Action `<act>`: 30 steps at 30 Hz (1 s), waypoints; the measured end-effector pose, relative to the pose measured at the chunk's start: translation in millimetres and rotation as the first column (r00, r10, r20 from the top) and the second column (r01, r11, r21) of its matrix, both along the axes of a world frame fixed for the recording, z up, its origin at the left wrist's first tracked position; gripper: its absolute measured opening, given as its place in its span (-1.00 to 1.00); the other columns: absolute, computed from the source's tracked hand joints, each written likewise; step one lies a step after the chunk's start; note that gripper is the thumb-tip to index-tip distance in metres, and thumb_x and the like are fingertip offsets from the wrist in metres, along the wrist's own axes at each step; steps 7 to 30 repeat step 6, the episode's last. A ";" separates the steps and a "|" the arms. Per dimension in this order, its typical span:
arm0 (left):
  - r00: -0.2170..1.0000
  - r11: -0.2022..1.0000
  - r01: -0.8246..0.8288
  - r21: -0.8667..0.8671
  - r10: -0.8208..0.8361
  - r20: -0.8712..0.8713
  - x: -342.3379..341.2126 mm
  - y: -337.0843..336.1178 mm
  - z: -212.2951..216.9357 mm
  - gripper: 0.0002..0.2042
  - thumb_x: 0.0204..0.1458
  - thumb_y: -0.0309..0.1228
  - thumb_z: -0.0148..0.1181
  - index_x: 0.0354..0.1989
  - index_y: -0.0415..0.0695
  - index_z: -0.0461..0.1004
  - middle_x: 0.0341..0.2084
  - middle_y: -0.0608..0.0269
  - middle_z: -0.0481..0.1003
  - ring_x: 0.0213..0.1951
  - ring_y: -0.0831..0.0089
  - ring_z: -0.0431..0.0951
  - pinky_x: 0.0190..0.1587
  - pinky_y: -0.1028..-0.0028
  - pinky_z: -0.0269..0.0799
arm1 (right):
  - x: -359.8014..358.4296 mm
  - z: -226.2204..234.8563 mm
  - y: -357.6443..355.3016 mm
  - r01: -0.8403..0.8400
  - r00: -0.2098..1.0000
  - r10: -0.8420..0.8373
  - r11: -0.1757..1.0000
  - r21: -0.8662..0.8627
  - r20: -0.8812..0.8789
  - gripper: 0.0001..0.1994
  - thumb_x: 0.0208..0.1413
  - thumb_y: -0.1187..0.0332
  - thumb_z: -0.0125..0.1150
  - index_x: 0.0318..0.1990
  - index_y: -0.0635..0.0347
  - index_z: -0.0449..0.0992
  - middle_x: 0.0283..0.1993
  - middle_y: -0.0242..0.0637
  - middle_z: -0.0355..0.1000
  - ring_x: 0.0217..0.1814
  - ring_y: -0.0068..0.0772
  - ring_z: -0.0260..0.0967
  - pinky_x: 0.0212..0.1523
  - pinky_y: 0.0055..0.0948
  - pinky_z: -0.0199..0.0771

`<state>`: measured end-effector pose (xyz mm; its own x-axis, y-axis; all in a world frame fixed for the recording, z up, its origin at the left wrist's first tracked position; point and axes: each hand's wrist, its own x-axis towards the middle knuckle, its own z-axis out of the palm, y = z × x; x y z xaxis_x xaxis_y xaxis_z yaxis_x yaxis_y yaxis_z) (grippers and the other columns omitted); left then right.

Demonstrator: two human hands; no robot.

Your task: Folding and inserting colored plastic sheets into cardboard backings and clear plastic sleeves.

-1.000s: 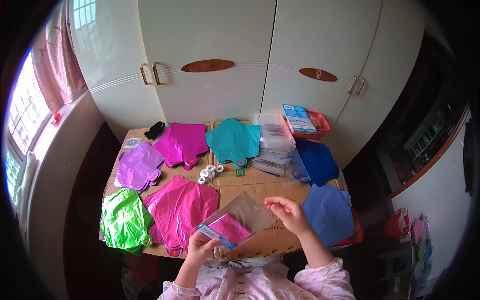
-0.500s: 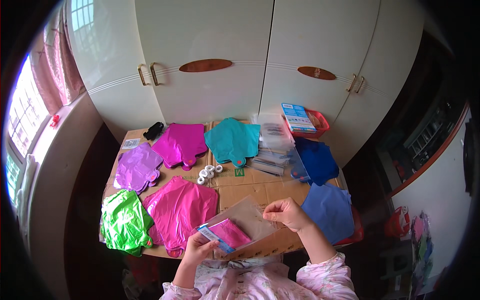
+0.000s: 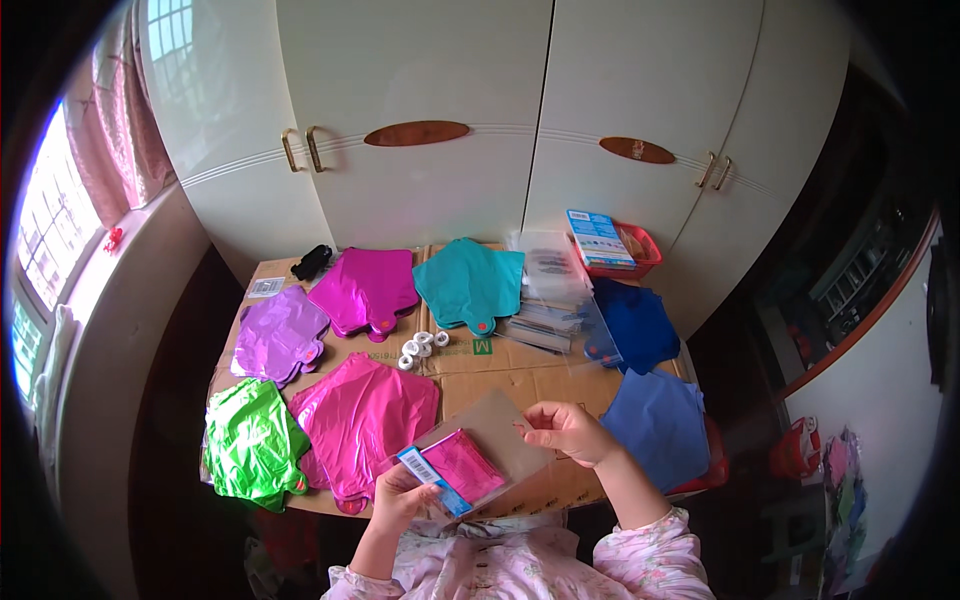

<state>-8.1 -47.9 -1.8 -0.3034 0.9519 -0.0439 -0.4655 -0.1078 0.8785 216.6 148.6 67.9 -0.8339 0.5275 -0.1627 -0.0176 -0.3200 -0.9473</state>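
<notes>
— Two hands are on one thing: your left hand (image 3: 400, 495) pinches the lower corner of the clear packet (image 3: 478, 455), thumb on its label, and your right hand (image 3: 565, 430) nips the upper right edge between thumb and fingertips. Where does the packet sit?

— Just above the near edge of the bench (image 3: 520, 385), tilted toward you, with the folded pink foil balloon (image 3: 462, 468) inside.

— How will it handle?

— Light and limp, I judge, and the film looks slippery. Hold it by the edges and corners, as you do now; a squeeze in the middle would crease the foil.

— And farther out?

— Green foil balloon (image 3: 250, 445) and big pink foil balloon (image 3: 365, 415) lie to your left, blue sheets (image 3: 655, 425) to your right. Beyond are small white rolls (image 3: 420, 348), purple, magenta and teal balloons (image 3: 470, 282), a stack of clear packets (image 3: 548, 290), then the white cupboard doors (image 3: 450, 110).
</notes>
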 end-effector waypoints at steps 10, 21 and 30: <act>0.996 0.997 -0.081 -0.019 0.080 -0.031 12.6 4.1 -9.2 -0.78 -0.06 -0.60 0.32 -0.22 -0.29 0.50 -0.42 0.26 0.58 -0.44 0.61 0.54 -0.37 0.64 0.46 | -4.9 -22.6 6.3 0.074 0.984 -0.120 0.951 0.301 0.136 -0.66 0.11 0.49 0.23 0.05 0.31 0.42 -0.07 -0.30 0.49 -0.07 -0.63 0.40 0.00 -0.56 0.40; 0.996 0.997 -0.081 -0.019 0.080 -0.031 12.6 4.1 -9.2 -0.78 -0.06 -0.60 0.32 -0.22 -0.29 0.50 -0.42 0.26 0.58 -0.44 0.61 0.54 -0.37 0.64 0.46 | -4.9 -22.6 6.3 0.074 0.984 -0.120 0.951 0.301 0.136 -0.66 0.11 0.49 0.23 0.05 0.31 0.42 -0.07 -0.30 0.49 -0.07 -0.63 0.40 0.00 -0.56 0.40; 0.996 0.997 -0.081 -0.019 0.080 -0.031 12.6 4.1 -9.2 -0.78 -0.06 -0.60 0.32 -0.22 -0.29 0.50 -0.42 0.26 0.58 -0.44 0.61 0.54 -0.37 0.64 0.46 | -4.9 -22.6 6.3 0.074 0.984 -0.120 0.951 0.301 0.136 -0.66 0.11 0.49 0.23 0.05 0.31 0.42 -0.07 -0.30 0.49 -0.07 -0.63 0.40 0.00 -0.56 0.40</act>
